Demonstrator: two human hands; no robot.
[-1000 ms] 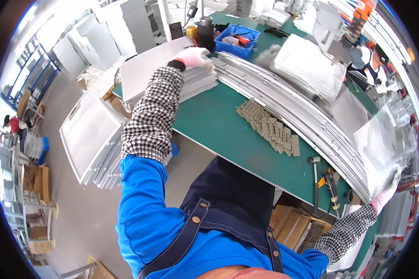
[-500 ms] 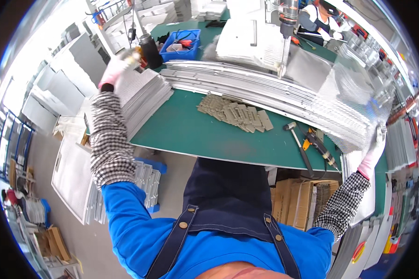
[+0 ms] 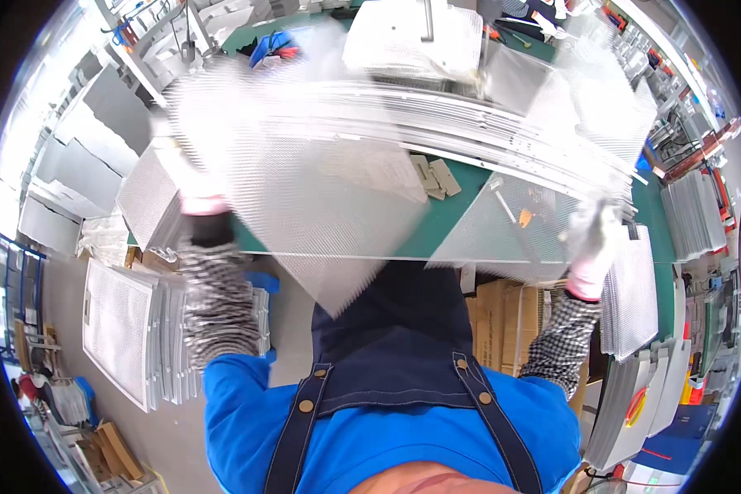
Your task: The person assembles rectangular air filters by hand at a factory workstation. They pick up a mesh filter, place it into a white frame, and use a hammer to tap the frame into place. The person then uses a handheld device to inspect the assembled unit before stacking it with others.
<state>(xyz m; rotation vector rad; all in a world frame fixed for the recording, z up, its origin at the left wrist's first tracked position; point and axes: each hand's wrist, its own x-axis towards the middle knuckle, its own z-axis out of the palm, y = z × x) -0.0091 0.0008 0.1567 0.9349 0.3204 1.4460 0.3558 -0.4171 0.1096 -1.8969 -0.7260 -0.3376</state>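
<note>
My left hand (image 3: pixel 188 177), gloved and smeared by motion, is closed on the left edge of a see-through mesh sheet (image 3: pixel 329 206). That sheet hangs tilted over the table, one corner dipping past the front edge. On the other side my right hand (image 3: pixel 593 239), also gloved, is closed on a second mesh sheet (image 3: pixel 486 239). Through this one a hammer (image 3: pixel 503 202) and an orange part of a power tool show faintly. Between the sheets lie flat grey metal plates (image 3: pixel 438 178); the rest of their pile is covered. Long metal strips (image 3: pixel 502 132) run behind.
A stack of mesh sheets (image 3: pixel 148 198) sits at the table's left end. Framed panels (image 3: pixel 119 329) stand on the floor at left, cardboard (image 3: pixel 498 325) beneath the table. At the back are a blue bin (image 3: pixel 270 48), white panels (image 3: pixel 412 41) and another person partly in view.
My left hand has come down and nearer and now carries a mesh sheet over the table. My right hand has moved inward with its sheet, which now covers the hammer and power tool.
</note>
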